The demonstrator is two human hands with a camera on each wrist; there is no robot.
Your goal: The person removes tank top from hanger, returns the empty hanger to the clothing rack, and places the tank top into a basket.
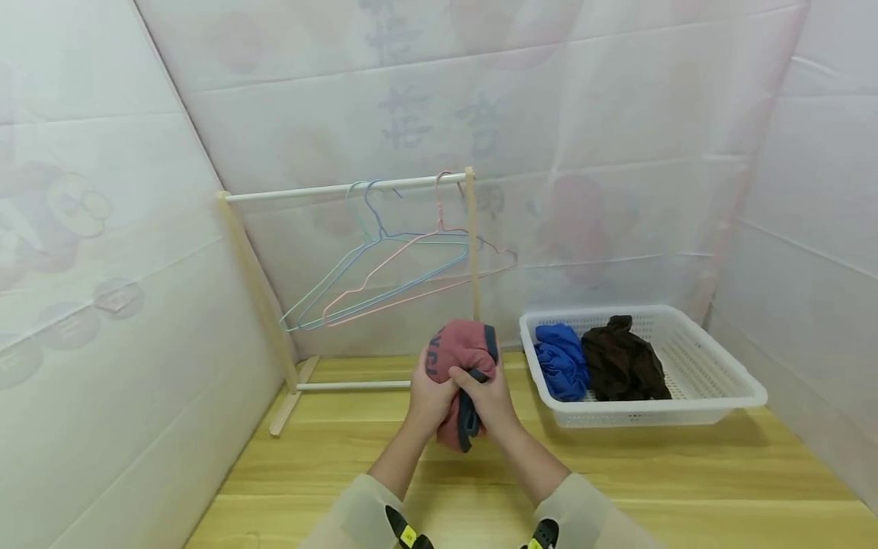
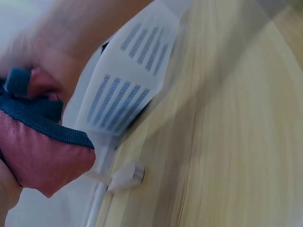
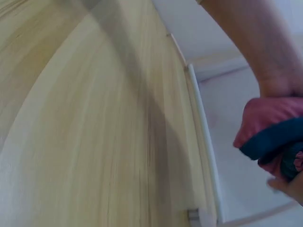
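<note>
Both hands hold a bunched-up dusty-red garment (image 1: pixel 461 347) with dark teal ribbed trim and dark lettering, above the table in the middle of the head view. My left hand (image 1: pixel 430 400) grips its left side, thumb laid over the front. On the opposite side my right hand (image 1: pixel 492 396) grips the cloth near the teal edge, its thumb also in front. The left wrist view has the garment (image 2: pixel 47 161) hanging in folds with its ribbed band uppermost. In the right wrist view, the folded cloth (image 3: pixel 270 120) shows at the right edge, fingers around it.
Behind the hands stands a small rack (image 1: pixel 350 188) with wooden posts, carrying a green, a blue and a pink hanger (image 1: pixel 391 265). To the right sits a white perforated basket (image 1: pixel 658 415) holding blue cloth (image 1: pixel 561 362) and dark brown cloth (image 1: pixel 624 362). Printed white sheeting surrounds the wooden table (image 1: pixel 329 465).
</note>
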